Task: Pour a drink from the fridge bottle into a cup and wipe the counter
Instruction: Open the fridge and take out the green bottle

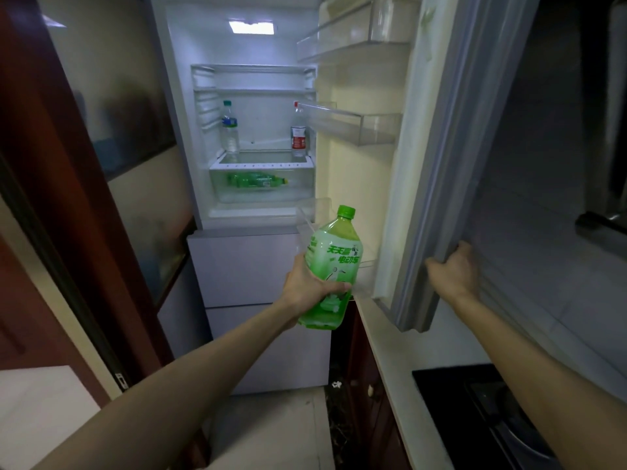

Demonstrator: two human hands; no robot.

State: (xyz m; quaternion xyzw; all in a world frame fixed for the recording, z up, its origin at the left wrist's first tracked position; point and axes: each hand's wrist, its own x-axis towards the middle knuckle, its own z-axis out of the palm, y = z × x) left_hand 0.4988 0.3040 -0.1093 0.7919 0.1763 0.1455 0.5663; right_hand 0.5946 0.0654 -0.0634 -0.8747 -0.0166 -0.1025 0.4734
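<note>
A big green drink bottle (334, 256) with a green cap and green label is held upright in my left hand (307, 288), in front of the open fridge, just outside the lowest door shelf. My right hand (453, 269) grips the lower edge of the open fridge door (437, 184), which swings out to the right over the pale counter (393, 364). No cup or cloth is in view.
Inside the lit fridge stand two clear bottles, one blue-labelled (229, 128), one red-labelled (298, 130); a green bottle (256, 180) lies in the drawer. A black cooktop (475, 401) sits in the counter at lower right. A dark wood frame (68, 198) borders the left.
</note>
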